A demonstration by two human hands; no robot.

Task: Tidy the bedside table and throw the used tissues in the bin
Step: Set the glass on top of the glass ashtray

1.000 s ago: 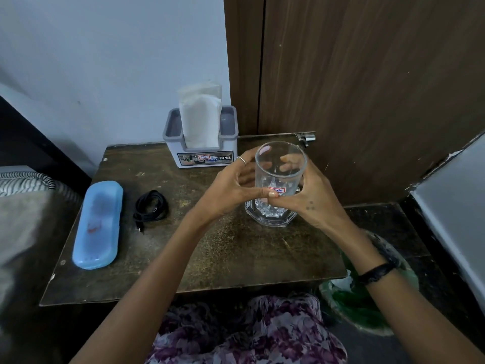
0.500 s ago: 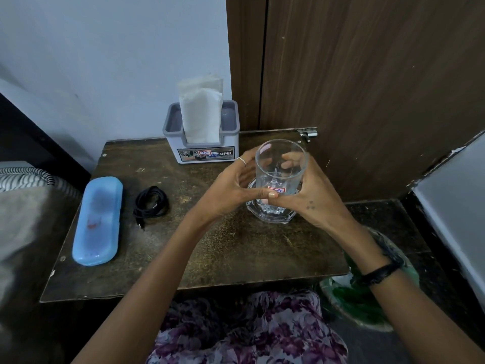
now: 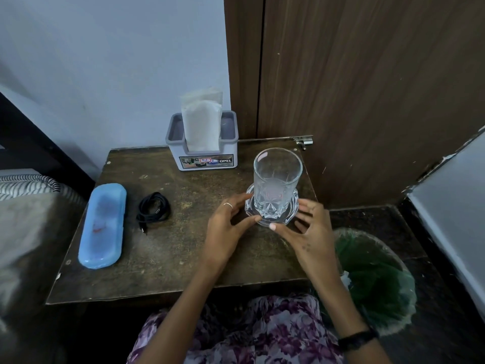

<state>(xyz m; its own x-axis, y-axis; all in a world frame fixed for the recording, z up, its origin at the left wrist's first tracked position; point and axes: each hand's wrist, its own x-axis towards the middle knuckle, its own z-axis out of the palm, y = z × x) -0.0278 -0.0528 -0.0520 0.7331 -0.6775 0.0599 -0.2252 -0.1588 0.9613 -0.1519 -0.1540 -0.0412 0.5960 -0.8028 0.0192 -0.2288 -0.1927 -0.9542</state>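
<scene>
Right of centre in the frame, a clear glass stands upright on a clear coaster on the dark wooden bedside table. The left hand sits just left of the coaster with fingers spread and loosely bent, its fingertips at the coaster's rim; whether they touch it cannot be told. The right hand is just right of it, fingers spread, thumb tip at the near edge of the coaster. Neither hand grips the glass. At the upper middle, a grey tissue holder with white tissues standing in it rests at the table's back edge. A blue case lies at the left, a coiled black cable beside it. At the lower right, a green-lined bin stands on the floor beside the table, something white inside it near the rim.
</scene>
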